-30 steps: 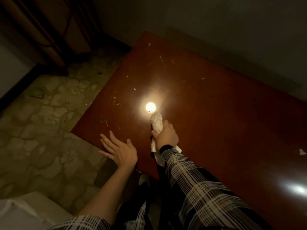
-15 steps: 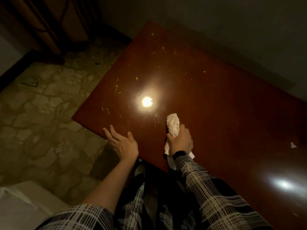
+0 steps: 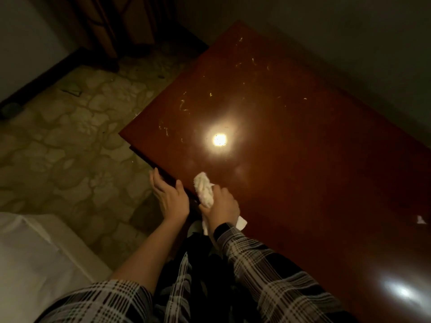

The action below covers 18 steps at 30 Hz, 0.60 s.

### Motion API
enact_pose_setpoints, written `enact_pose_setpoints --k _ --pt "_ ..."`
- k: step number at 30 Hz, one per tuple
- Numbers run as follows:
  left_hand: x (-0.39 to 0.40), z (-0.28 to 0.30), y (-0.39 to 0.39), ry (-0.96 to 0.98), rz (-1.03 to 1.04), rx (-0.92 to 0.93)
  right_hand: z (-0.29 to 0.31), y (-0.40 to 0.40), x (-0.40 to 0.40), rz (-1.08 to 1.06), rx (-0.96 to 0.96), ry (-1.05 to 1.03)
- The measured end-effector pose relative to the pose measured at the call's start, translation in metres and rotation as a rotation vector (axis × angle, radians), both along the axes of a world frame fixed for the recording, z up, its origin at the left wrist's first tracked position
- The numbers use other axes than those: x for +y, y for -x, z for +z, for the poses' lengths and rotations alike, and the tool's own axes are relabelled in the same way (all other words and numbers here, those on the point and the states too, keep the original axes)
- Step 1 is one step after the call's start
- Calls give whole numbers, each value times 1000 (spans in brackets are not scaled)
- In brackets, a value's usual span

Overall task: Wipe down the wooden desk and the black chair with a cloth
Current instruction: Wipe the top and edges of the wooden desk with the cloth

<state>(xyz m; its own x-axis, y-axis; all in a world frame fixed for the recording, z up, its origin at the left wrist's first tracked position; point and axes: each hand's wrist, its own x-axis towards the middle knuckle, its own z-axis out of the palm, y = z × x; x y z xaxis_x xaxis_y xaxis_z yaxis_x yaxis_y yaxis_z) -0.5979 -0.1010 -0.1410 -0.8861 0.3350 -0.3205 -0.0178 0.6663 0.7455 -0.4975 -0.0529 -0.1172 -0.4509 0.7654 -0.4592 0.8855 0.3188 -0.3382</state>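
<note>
Your right hand (image 3: 220,201) grips a bunched white cloth (image 3: 204,188) against the near edge of the wooden bench (image 3: 291,148). Just left of it, your left hand (image 3: 170,198) rests relaxed and open at that edge, thumb on top. Beyond your hands, yellowish crumbs (image 3: 184,106) dot the surface around a bright light reflection (image 3: 219,139).

Desk (image 3: 303,148) glossy reddish-brown, pale yellowish flecks scattered on top, bright white light glare. Cloth (image 3: 204,191) off-white, cream. Sleeves (image 3: 263,271) plaid: black, grey, white. Floor (image 3: 70,141) beige-olive with a stone-and-flower pattern. Wall (image 3: 338,43) dull grey-green. White sheet (image 3: 30,259) at lower left. Small white scrap (image 3: 419,219) on desk.
</note>
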Motion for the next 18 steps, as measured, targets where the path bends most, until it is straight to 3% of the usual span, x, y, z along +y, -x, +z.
enact_pose_setpoints --k 3,6,10,14,18 --pt "-10 7 -4 34 34 -76 6 -3 0 140 124 217" --pt "-12 19 -7 17 65 -84 14 -15 10 53 307 511" --pt "-15 19 3 88 -8 -87 18 -33 46 -285 445 315" --pt "-19 4 10 213 -192 -143 13 -41 93 -387 237 -29" --pt "-10 -2 12 205 -210 -233 4 -39 107 -341 20 -110"
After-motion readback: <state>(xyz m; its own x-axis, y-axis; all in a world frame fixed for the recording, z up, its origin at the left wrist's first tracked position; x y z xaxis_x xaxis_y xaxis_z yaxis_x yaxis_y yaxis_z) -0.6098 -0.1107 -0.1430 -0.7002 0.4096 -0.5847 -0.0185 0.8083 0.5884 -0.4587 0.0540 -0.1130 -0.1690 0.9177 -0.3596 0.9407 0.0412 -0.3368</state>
